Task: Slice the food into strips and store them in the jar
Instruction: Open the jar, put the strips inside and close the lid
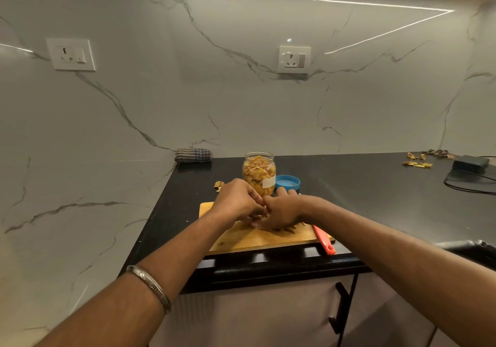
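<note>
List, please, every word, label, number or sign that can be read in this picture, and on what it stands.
Bangle on the left wrist: engraved letters, too blurred to read.
Jar: white label, turned to the side; no text can be made out.
Wall sockets: no readable marks.
Nothing else carries text.

I see my left hand [236, 199] and right hand [281, 211] cupped together over the cutting board [257, 239], gathering strips [264, 211]; the open jar [259, 172] stands just behind them.
</note>
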